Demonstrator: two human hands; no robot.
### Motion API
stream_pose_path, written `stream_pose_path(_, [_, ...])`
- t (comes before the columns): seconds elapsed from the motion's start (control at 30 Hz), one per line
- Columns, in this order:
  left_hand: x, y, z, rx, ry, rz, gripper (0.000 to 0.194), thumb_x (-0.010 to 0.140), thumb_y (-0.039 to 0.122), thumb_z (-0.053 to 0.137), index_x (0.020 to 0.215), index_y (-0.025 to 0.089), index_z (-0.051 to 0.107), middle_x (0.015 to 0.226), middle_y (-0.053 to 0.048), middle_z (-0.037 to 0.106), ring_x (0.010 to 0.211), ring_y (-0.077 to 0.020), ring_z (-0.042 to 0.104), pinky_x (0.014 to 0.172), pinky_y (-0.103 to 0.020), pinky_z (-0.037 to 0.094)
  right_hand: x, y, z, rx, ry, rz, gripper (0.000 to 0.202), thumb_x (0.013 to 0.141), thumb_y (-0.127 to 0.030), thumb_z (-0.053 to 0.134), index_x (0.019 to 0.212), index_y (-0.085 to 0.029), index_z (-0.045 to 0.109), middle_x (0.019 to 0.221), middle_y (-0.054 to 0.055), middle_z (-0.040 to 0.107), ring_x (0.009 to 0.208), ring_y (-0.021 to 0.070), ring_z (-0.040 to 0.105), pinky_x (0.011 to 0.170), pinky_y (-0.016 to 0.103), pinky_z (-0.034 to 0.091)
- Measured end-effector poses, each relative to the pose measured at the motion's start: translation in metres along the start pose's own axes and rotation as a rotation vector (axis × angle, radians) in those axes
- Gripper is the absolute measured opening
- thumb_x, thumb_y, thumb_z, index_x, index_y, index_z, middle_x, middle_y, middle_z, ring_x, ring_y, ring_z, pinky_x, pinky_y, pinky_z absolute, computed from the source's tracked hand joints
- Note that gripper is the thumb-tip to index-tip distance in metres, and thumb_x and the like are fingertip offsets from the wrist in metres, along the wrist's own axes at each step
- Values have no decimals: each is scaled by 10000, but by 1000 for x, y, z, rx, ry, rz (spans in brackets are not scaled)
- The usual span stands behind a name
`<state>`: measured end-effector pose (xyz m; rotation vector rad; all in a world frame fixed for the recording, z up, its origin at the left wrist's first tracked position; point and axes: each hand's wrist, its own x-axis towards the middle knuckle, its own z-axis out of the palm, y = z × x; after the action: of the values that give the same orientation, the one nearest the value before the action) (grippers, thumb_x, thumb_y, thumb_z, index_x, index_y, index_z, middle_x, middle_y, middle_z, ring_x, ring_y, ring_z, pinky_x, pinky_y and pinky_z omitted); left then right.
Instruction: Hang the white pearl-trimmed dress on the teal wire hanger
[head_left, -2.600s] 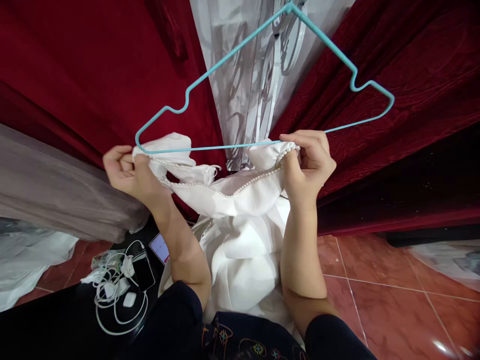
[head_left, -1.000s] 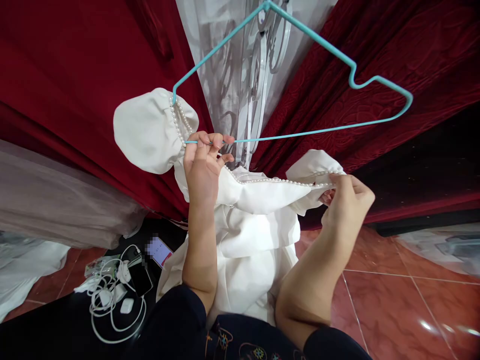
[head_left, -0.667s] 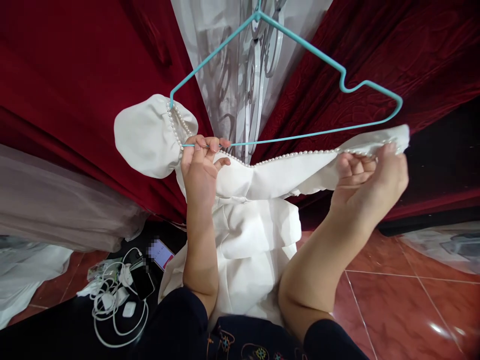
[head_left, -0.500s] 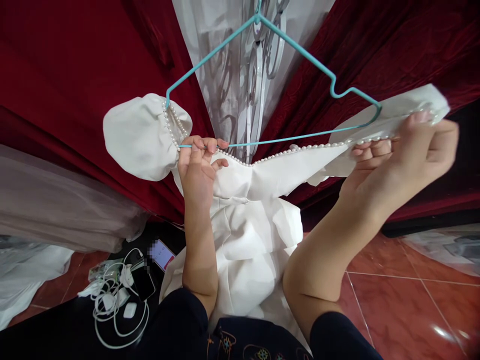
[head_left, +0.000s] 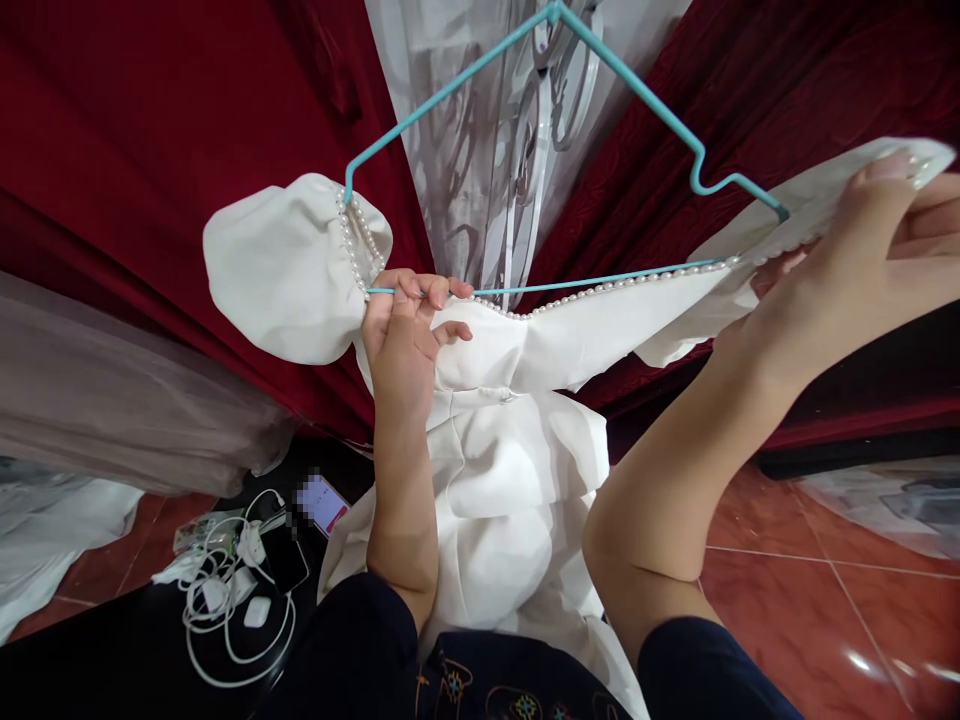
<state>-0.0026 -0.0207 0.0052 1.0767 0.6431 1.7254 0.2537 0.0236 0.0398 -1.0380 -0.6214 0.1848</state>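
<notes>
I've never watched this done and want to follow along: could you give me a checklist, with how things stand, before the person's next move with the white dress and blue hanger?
1. Left hand holding the hanger: ok, at its bottom bar.
2. Left sleeve over the hanger: ok, the frame goes into its pearl-edged opening.
3. Right sleeve held: ok, in the right hand.
4. Hanger's right end fully inside the right sleeve: cannot tell, white cloth hides it.
5. Hook secured: cannot tell, it is out of the picture.
</notes>
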Motion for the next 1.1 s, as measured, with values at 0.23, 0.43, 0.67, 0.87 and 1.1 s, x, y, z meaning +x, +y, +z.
stream_pose_path(0.23, [2,-5,-1,-23,22,10,186,999,339,618,899,248,491,866,-27,527,975,-210,684,605,-233,539,-17,-17,26,5,-373,-146,123,875,-220,718,795,-180,633,726,-53,580,624,33,547,581,222,384])
stream_pose_path(0.43, [1,-5,3,-13,32,13,171,1020,329,582,904,247,486,860,-21,530,977,-200,686,622,-227,544,-59,-32,7,246,-213,-131,127,893,-196,606,992,-207,685,904,-11,698,774,103,728,532,226,525])
stream_pose_path(0.67, [0,-9,5,-16,47,-2,196,1022,352,585,902,256,464,865,-30,552,987,-214,684,634,-252,545,-123,-11,-18,123,-794,520,320,881,-448,703,1000,-155,750,903,75,763,643,138,707,562,283,593])
stream_pose_path(0.87, [-5,-10,10,-15,29,7,178,1057,333,521,912,253,456,877,-25,558,1023,-202,693,687,-248,564,-114,27,-14,233,-889,397,547,952,-604,560,1430,-337,557,1561,67,561,888,132,719,681,285,618])
stream_pose_path(1.1, [-8,-10,6,84,81,15,267,1068,512,530,1046,259,614,1094,-69,738,1144,-224,724,791,-264,595,-120,38,-5,304,-875,393,481,1012,-590,339,1365,-324,530,1509,82,587,587,78,501,501,270,485])
